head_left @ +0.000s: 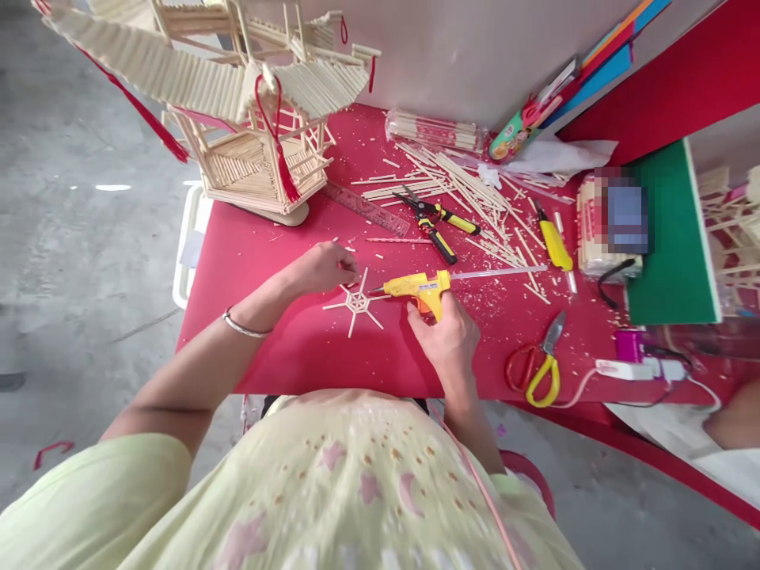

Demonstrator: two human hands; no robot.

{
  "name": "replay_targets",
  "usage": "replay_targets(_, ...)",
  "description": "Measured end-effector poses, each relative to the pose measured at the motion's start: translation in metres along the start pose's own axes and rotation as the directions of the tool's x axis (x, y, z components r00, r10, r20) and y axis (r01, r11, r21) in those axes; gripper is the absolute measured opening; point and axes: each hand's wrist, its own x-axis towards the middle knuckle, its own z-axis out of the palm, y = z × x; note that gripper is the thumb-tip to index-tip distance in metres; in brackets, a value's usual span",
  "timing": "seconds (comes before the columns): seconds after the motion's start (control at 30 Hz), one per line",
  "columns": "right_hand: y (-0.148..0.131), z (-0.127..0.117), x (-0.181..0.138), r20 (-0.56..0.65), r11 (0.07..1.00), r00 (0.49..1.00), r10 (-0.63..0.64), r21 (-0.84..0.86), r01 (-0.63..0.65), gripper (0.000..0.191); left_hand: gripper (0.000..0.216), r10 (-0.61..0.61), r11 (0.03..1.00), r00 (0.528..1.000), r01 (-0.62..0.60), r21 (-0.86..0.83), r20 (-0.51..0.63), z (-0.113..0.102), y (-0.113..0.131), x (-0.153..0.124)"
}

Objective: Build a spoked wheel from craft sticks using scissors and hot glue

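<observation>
A small star-shaped piece of thin wooden sticks (357, 302) lies flat on the red table (285, 348). My left hand (324, 267) rests at its upper left edge, fingers curled and pinching one of its sticks. My right hand (448, 336) grips the handle of a yellow hot glue gun (416, 286). The gun's nozzle points left and touches the right side of the stick piece, and a clear glue stick pokes out of its back.
A stick-built pagoda model (249, 119) with red tassels stands at the far left. Loose sticks (469, 198), a ruler (365, 208), yellow-handled pliers (436, 222), a yellow knife (553, 241) and yellow-red scissors (540, 368) lie right of centre. A green board (670, 237) stands right.
</observation>
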Motion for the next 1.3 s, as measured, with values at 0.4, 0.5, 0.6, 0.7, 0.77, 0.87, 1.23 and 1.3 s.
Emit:
replay_targets(0.4, 0.014, 0.01, -0.006, 0.087, 1.0, 0.996, -0.014, 0.02, 0.012, 0.038, 0.02, 0.0, 0.971, 0.99, -0.033, 0.236, 0.141, 0.005, 0.008, 0.017)
replay_targets(0.5, 0.015, 0.012, -0.007, 0.101, 0.999, 0.995, -0.016, 0.032, 0.013, 0.036, 0.019, -0.013, 0.968, 0.99, -0.023, 0.251, 0.139, 0.007, 0.008, 0.017)
replay_targets(0.6, 0.017, 0.013, -0.008, 0.101, 0.998, 0.995, -0.019, 0.055, 0.013, 0.036, 0.017, -0.019, 0.959, 0.989, -0.023, 0.283, 0.144, 0.009, 0.009, 0.017)
replay_targets(0.7, 0.019, 0.014, -0.008, 0.085, 0.998, 0.996, -0.021, 0.056, 0.016, 0.036, 0.015, -0.022, 0.953, 0.989, -0.023, 0.301, 0.146, 0.01, 0.012, 0.015)
replay_targets(0.77, 0.02, 0.014, -0.008, 0.072, 0.998, 0.997, -0.03, 0.052, 0.026, 0.035, 0.016, -0.034, 0.954, 0.989, -0.011, 0.298, 0.144, 0.01, 0.015, 0.013)
replay_targets(0.87, 0.02, 0.014, -0.008, 0.071, 0.998, 0.997, -0.037, 0.05, 0.034, 0.035, 0.02, -0.049, 0.956, 0.989, 0.006, 0.292, 0.141, 0.01, 0.019, 0.01)
replay_targets(1.23, 0.033, 0.013, -0.007, 0.029, 0.992, 0.993, 0.115, 0.051, -0.116, 0.047, 0.023, 0.001, 0.958, 0.998, -0.018, 0.287, 0.059, 0.007, 0.019, 0.003)
replay_targets(1.3, 0.044, 0.011, -0.008, 0.015, 0.987, 0.989, 0.15, 0.065, -0.15, 0.049, 0.023, 0.02, 0.973, 1.0, -0.016, 0.231, -0.015, 0.005, 0.018, 0.0)
